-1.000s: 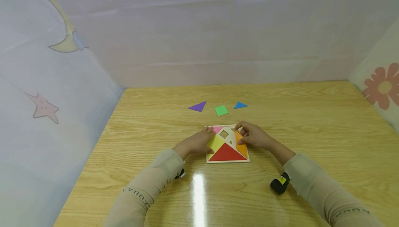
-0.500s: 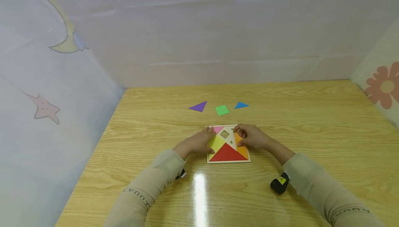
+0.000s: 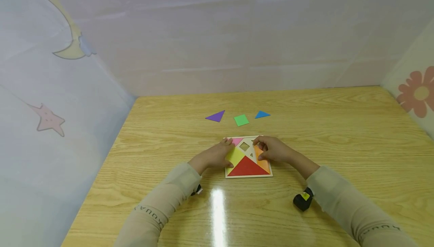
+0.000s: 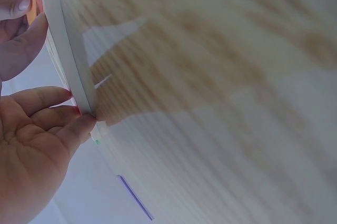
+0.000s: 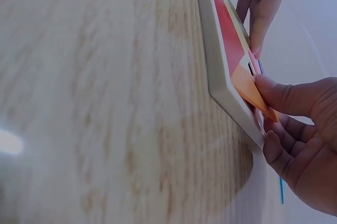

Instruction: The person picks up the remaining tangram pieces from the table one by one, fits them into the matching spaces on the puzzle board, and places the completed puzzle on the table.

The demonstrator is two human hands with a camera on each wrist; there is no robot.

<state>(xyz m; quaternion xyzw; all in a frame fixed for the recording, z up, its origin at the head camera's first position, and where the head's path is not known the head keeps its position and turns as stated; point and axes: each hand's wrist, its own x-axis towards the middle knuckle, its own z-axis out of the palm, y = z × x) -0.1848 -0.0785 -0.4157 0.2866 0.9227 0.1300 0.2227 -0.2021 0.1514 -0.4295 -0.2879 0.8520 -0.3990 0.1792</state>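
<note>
"Between thumb and fingers of the right hand (image 3: 275, 149): orange piece (image 3: 263, 165)?"

"Yes. Narrow pinch, closed to the piece's thickness, at the right side of the board (image 3: 249, 176). Right wrist view shows the piece tilted, one end raised at the fingertips. Fingers mask its far part in the head view; whether its low edge sits inside the board, cannot tell."

"Left of the grip?"

"Left hand (image 3: 214, 156), fingers extended and spread, resting on the board. They partly cover the pink piece (image 3: 238, 140) and yellow piece (image 3: 236, 156). Red triangle (image 3: 246, 167), nearer the person than the grip, reads clearly."

"Beyond the grip?"

"On the table (image 3: 152, 145), apart from the board: purple triangle (image 3: 216, 116), green square (image 3: 241, 120), blue triangle (image 3: 262, 114). Left wrist view gives the purple triangle as a thin line, table blurred."
</note>
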